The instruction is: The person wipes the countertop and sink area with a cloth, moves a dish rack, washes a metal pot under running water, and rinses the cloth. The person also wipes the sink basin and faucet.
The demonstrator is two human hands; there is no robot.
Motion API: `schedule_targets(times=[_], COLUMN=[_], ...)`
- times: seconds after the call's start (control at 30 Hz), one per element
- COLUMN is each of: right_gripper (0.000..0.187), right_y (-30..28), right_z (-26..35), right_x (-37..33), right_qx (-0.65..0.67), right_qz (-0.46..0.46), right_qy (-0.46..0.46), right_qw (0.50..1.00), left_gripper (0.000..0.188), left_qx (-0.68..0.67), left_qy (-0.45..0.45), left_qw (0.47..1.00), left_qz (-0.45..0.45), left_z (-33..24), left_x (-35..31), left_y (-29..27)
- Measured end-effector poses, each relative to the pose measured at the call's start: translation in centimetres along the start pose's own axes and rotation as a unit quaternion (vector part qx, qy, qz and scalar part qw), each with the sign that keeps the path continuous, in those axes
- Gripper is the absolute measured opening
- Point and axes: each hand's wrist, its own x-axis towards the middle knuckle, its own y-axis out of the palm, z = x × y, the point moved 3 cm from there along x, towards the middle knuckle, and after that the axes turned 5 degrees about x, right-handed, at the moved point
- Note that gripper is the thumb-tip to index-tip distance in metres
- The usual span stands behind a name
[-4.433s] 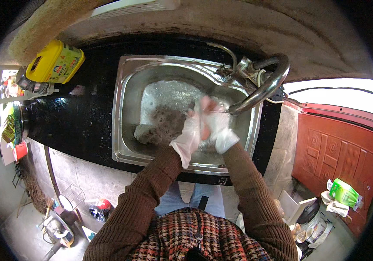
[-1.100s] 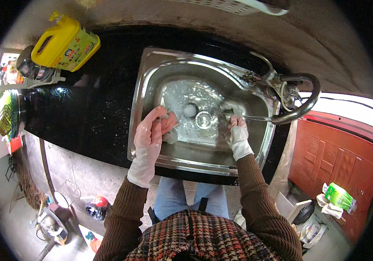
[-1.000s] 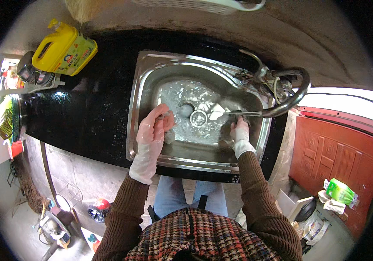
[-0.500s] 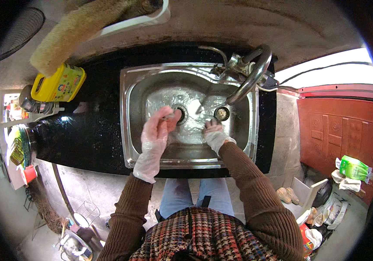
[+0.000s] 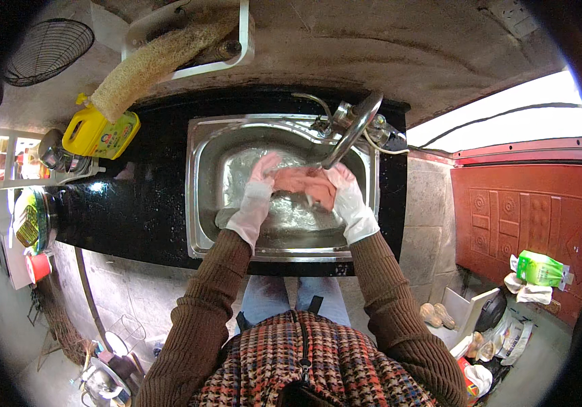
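A wet, reddish-pink cloth (image 5: 304, 186) spans between both hands over the steel sink (image 5: 199, 203). My left hand (image 5: 261, 178), in a thin translucent glove, grips its left end. At its right end my right hand (image 5: 348, 197), gloved likewise, has closed fingers around it, just below the spout of the curved metal faucet (image 5: 353, 136). The cloth and hands hide the sink's drains, and part of the fabric is blurred by motion.
On the black counter (image 5: 148, 203), left of the sink, stands a yellow jug (image 5: 104, 136). Above it a long dried loofah (image 5: 155, 64) sticks out of a white wall rack (image 5: 245, 41). A wire strainer (image 5: 50, 53) hangs on the wall. A red door (image 5: 521, 224) lies at right.
The cloth, not visible before, now stretches between my hands. My right hand has moved up toward the faucet. The view has shifted a little.
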Motion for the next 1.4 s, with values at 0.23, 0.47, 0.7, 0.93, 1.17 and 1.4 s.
schedule_targets(times=[0.23,0.47,0.7,0.93,1.17,1.4], right_gripper=[0.017,0.036,0.044,0.021,0.019,0.025], right_y=[8.3,1.4,4.1,-2.9,-5.8,-5.3], right_z=[-3.1,-0.8,-2.5,-1.1,2.0,2.7], right_x=[-2.3,2.4,-0.4,3.6,2.8,1.9], right_qx=[-0.703,-0.583,-0.709,-0.592,-0.214,-0.534], right_qz=[0.037,-0.170,-0.106,-0.225,-0.059,-0.076], right_qy=[-0.296,-0.019,-0.115,-0.025,-0.031,0.029], right_qw=[0.646,0.794,0.688,0.774,0.975,0.842], left_gripper=[0.063,0.042,0.040,0.033,0.027,0.038], left_qx=[-0.420,-0.398,-0.333,-0.192,-0.155,0.003], left_qy=[-0.226,-0.136,-0.125,-0.177,-0.120,-0.172], left_qw=[0.876,0.907,0.929,0.954,0.981,0.985], left_qz=[0.071,0.013,0.096,-0.149,-0.011,-0.015], left_z=[8.9,12.4,7.1,6.3,2.3,1.6], left_x=[1.3,3.8,1.4,1.9,0.1,0.2], left_y=[2.9,6.3,5.6,7.3,-0.2,-1.0])
